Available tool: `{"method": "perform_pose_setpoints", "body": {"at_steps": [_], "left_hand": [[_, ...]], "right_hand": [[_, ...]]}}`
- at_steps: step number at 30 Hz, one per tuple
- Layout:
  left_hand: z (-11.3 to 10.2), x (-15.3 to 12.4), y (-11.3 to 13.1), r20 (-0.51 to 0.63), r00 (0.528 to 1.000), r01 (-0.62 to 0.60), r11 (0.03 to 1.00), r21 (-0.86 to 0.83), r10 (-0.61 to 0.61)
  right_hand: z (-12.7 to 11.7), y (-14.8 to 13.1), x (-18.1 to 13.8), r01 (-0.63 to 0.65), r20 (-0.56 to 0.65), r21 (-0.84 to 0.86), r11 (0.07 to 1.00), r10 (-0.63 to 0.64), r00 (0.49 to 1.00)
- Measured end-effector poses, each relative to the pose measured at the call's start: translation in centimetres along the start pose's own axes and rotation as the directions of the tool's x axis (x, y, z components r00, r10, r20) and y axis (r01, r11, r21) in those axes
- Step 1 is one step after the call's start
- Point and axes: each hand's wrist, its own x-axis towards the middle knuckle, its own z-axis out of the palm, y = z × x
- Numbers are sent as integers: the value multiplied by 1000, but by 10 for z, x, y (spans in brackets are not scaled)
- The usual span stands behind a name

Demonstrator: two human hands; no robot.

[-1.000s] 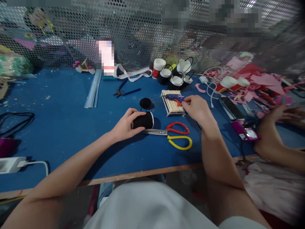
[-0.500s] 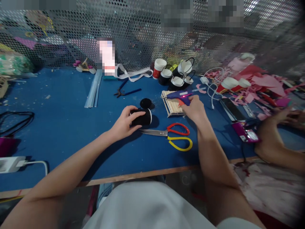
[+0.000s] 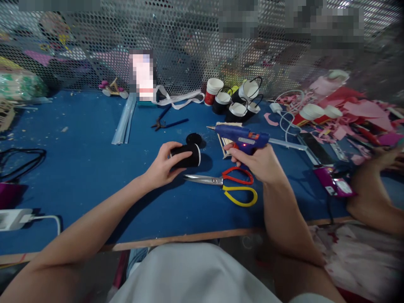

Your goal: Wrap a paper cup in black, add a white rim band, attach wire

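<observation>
My left hand (image 3: 166, 165) is wrapped round a black paper cup (image 3: 188, 155) lying on its side, its white rim facing right. Just behind the cup is a round black disc (image 3: 193, 139). My right hand (image 3: 257, 162) grips a blue glue gun (image 3: 241, 135) with a small red light lit; its nozzle points left and a clear glue stick (image 3: 288, 144) sticks out of the back. Below the gun stands a small rack of wooden sticks (image 3: 224, 145), partly hidden. Scissors (image 3: 217, 181) with one red and one yellow handle lie open in front of both hands.
Several cups with black handles (image 3: 237, 110) and a red and white cup (image 3: 213, 90) stand at the back. Pliers (image 3: 168, 122), clear glue sticks (image 3: 124, 120) and white ribbon (image 3: 179, 99) lie left of them. Pink scraps (image 3: 356, 109) and another person's arm (image 3: 369, 185) are at right.
My right hand has lifted the glue gun off the stick rack and closed round its handle, bringing it slightly nearer me. My left hand stays on the black cup.
</observation>
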Motion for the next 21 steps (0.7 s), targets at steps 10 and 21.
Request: {"method": "perform_pose_setpoints", "body": {"at_steps": [10, 21], "left_hand": [[-4, 4, -7, 197, 927, 365, 889, -277, -319], [-3, 6, -10, 197, 934, 346, 889, -300, -298]], "right_hand": [[17, 23, -11, 139, 130, -288, 947, -105, 986], [7, 34, -21, 477, 337, -610, 632, -337, 879]]}}
